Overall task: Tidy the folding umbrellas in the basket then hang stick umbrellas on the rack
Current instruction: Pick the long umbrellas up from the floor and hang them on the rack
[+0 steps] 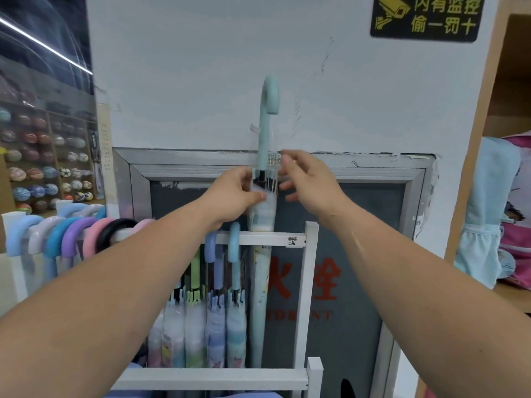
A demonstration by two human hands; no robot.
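Shop wall ahead: rack holds several hung umbrellas; our left hand grips the unhung mint umbrella, right hand relaxed.

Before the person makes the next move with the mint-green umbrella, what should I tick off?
1. Left hand grips the mint-green crook-handled stick umbrella: ok.
2. Right hand holds the clear plastic sleeve: cannot tell, blurred.
3. Umbrella upright, crook on top: ok.
4. Crook hooked over the white rack's top bar: not ok, it is above the bar.
5. Free bar space right of the blue hanging handle: ok.
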